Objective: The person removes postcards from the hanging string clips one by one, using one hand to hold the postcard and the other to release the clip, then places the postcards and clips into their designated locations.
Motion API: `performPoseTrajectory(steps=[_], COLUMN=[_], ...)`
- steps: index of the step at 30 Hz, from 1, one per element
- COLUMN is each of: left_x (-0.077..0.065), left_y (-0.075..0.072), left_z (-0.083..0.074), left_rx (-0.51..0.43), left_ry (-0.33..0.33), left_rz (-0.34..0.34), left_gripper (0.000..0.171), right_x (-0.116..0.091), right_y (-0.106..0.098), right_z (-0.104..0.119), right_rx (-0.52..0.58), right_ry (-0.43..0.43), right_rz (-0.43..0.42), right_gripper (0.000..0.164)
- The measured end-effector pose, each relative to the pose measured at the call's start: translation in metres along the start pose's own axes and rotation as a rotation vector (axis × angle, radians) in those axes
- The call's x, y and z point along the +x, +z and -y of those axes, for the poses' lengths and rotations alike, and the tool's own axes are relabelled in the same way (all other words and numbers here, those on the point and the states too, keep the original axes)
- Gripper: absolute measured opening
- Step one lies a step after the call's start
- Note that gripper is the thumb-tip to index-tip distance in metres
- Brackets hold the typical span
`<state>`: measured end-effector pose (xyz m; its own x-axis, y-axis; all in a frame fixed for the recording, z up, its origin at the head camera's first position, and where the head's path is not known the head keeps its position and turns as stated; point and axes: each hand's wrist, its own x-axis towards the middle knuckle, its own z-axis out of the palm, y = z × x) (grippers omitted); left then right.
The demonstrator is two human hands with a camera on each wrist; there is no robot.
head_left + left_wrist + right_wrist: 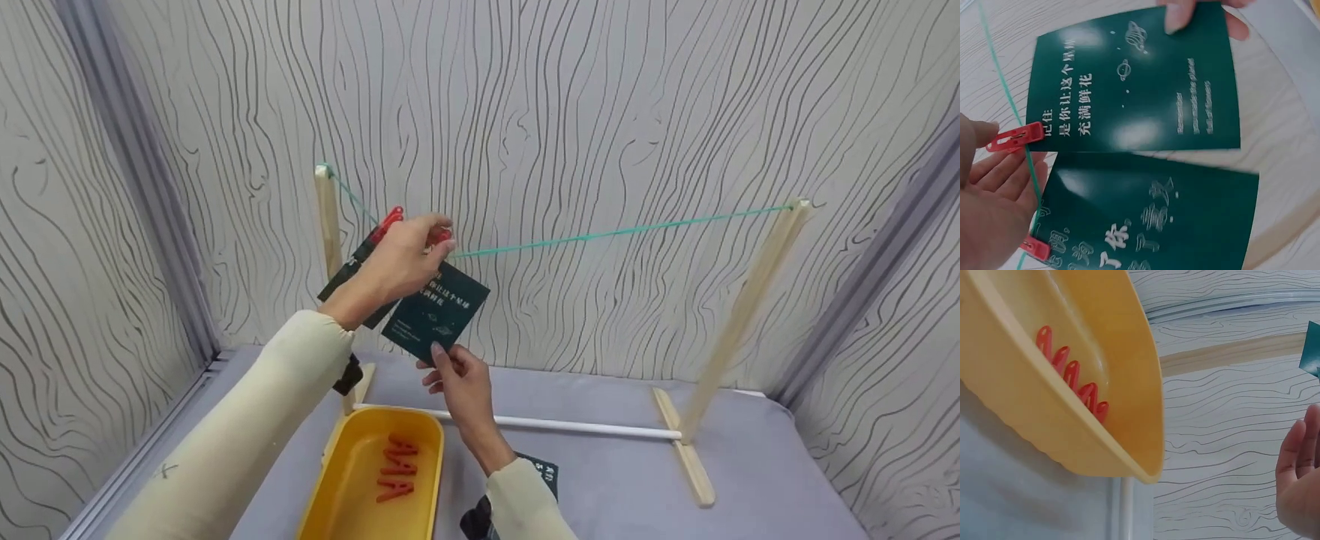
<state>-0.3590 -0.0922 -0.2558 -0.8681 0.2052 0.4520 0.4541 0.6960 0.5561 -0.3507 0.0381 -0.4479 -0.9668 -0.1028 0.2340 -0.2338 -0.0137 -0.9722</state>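
Note:
My left hand [405, 259] is up at the green string [585, 237], its thumb and fingers pinching a red clothespin [1016, 136]. That clothespin sits across the string at the top edge of a dark green card [1134, 84] with white print. Lower down, my right hand [466, 382] pinches the card's bottom edge, thumb on the printed face. Beside it hangs a second green card [1151, 214], with another red clothespin [1036, 246] at its top edge on the string. In the head view, my left hand and forearm partly cover the hanging cards.
Wooden posts [739, 330] hold the string, and a white rod [570, 427] joins them near the base. A yellow bin [433, 480] containing several red clothespins [1072, 376] stands at the front left. Another green card [546, 474] lies partly behind my right sleeve.

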Motion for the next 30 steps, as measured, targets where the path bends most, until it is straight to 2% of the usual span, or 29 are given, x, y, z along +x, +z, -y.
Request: performPoseTrajectory(steps=[3,6,12,23,27,30], left_x=[-0.002,-0.003,-0.006,-0.008,-0.01,-0.012], left_y=[-0.003,-0.006,-0.013,-0.015,-0.016,-0.016], left_z=[0.0,-0.001,0.0,0.002,0.0,-0.002], left_rx=[-0.081,-0.12,-0.148,-0.216,-0.231,-0.245], left_ry=[-0.006,0.002,-0.011,-0.044,-0.034,-0.046], left_rz=[0.009,0.01,0.022,0.067,0.076,0.046], left_gripper=[0.042,0.04,0.039,0.041,0.035,0.027], right_x=[-0.003,-0.005,-0.011,-0.021,-0.023,-0.024], right_y=[0.001,0.001,0.0,-0.004,-0.006,-0.008], right_z=[0.0,0.002,0.006,0.004,0.004,0.006], right_rx=[0.0,0.003,0.004,0.026,0.052,0.067], right_ry=[0.0,-0.012,-0.012,-0.028,-0.021,-0.024], right_rz=[0.001,0.007,0.017,-0.005,-0.025,-0.029], right_gripper=[0.036,0.036,0.036,0.035,0.032,0.03])
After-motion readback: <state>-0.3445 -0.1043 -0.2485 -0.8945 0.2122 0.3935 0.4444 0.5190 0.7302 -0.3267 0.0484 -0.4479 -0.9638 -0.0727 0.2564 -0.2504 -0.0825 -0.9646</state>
